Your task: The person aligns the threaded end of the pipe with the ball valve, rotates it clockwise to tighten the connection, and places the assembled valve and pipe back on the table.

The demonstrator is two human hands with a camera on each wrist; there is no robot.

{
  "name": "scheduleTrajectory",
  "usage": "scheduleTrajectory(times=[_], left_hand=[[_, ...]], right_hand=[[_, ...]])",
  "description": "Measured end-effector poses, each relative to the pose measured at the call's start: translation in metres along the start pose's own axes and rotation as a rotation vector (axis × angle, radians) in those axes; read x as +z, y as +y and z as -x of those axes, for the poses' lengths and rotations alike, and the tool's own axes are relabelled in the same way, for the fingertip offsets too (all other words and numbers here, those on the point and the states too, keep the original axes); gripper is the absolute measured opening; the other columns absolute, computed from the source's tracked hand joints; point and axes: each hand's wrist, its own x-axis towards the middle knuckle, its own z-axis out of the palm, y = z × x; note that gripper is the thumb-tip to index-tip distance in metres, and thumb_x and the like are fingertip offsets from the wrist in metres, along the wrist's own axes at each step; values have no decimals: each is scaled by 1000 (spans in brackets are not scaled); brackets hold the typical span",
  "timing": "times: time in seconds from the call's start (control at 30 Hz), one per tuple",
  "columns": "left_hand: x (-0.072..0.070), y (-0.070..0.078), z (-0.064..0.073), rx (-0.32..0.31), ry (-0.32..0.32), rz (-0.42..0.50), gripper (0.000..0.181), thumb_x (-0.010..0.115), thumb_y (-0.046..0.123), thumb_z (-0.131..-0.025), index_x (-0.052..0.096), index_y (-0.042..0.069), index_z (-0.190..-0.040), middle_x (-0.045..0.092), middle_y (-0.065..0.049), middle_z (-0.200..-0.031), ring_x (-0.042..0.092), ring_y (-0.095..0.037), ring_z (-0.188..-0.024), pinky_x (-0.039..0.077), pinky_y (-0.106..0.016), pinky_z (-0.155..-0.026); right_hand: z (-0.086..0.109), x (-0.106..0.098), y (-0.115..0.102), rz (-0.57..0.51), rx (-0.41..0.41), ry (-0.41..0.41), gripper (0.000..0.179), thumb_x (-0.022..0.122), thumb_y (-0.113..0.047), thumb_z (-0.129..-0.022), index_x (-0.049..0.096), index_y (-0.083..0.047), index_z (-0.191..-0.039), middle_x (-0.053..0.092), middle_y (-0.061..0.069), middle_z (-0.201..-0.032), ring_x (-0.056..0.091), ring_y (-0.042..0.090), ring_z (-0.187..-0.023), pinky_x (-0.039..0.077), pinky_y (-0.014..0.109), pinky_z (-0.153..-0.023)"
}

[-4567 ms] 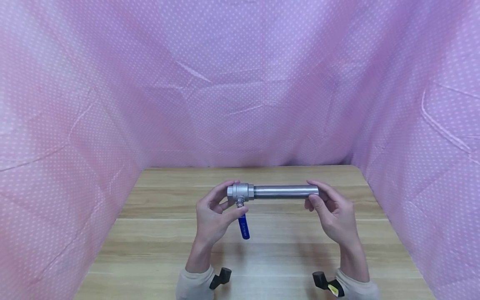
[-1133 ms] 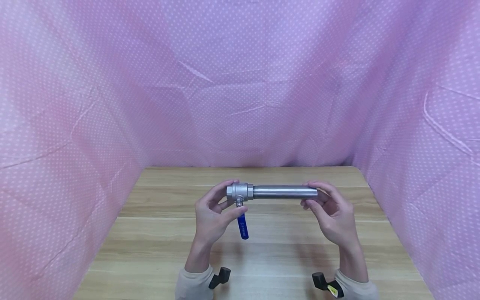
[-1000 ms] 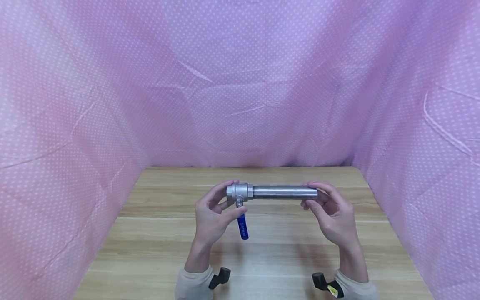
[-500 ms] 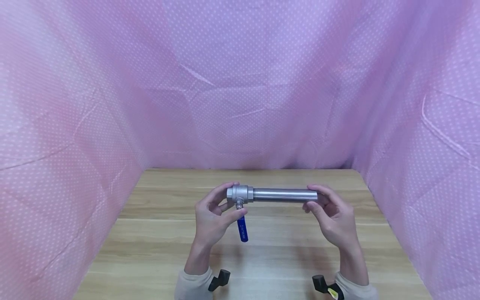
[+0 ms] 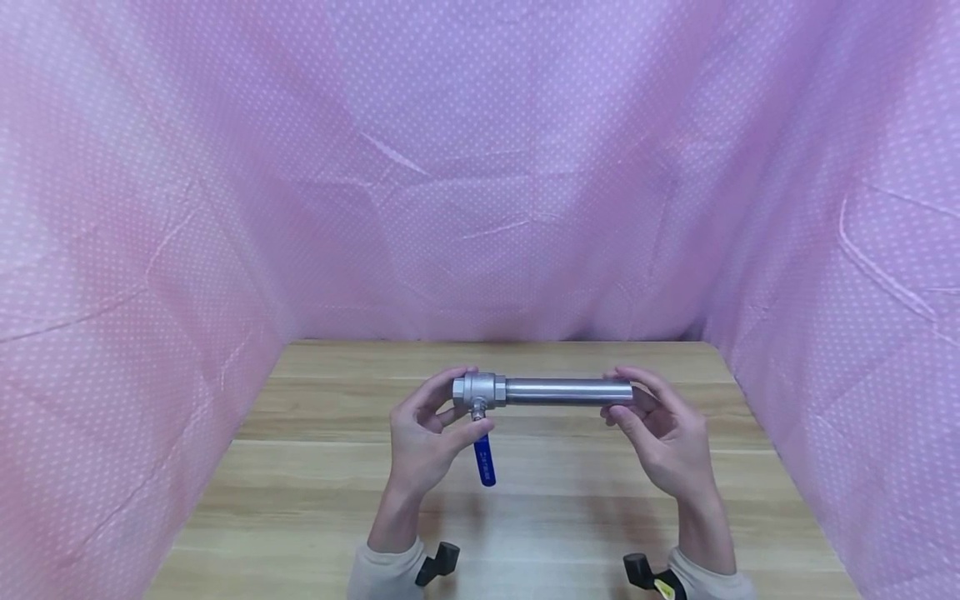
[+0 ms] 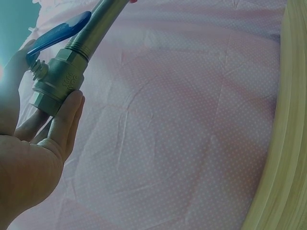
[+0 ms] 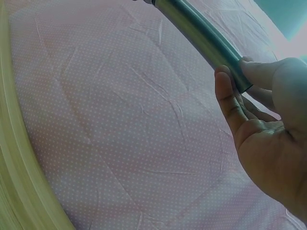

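Observation:
A steel ball valve (image 5: 480,390) with a blue lever handle (image 5: 485,461) is joined to a straight metal pipe (image 5: 568,391), the two lying level in one line above the table. My left hand (image 5: 423,442) grips the valve body, thumb at the base of the lever and fingers behind the hex end. At the pipe's far end, my right hand (image 5: 671,442) pinches the tube between thumb and fingers. Pipe thread shows beside the valve's hex collar in the left wrist view, where the lever (image 6: 62,33) slants along the pipe. The right wrist view shows the pipe's plain end (image 7: 242,84) between the fingertips.
The wooden table (image 5: 300,500) lies below both hands. Pink dotted cloth (image 5: 480,208) walls it in at the back and both sides. A black wrist mount (image 5: 438,563) sits on the left sleeve, another mount (image 5: 648,573) on the right.
The right fingers have shifted slightly on the pipe's end. Valve, pipe and both hands appear a little lower in the head view, as does the table edge. The lever keeps its downward position.

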Motion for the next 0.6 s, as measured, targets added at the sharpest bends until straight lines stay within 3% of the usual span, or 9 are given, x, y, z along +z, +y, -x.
scheduleTrajectory(times=[0.23, 0.6], left_hand=[[0, 1, 0, -6, 7, 5, 69, 90, -19, -79, 68, -8, -144, 70, -33, -146, 76, -16, -128, 69, -39, -109], [-1, -1, 0, -8, 2, -1, 69, 90, -19, -79, 68, -7, -144, 70, -34, -145, 76, -16, -128, 69, -39, -108]], right_hand=[[1, -1, 1, -56, -28, -34, 53, 54, 44, -86, 50, 33, -137, 70, 19, -141, 81, 18, -104, 72, 25, -86], [0, 0, 0, 20, -20, -6, 51, 60, 42, -84, 56, 31, -134, 76, 12, -124, 80, 13, -92, 71, 22, -80]])
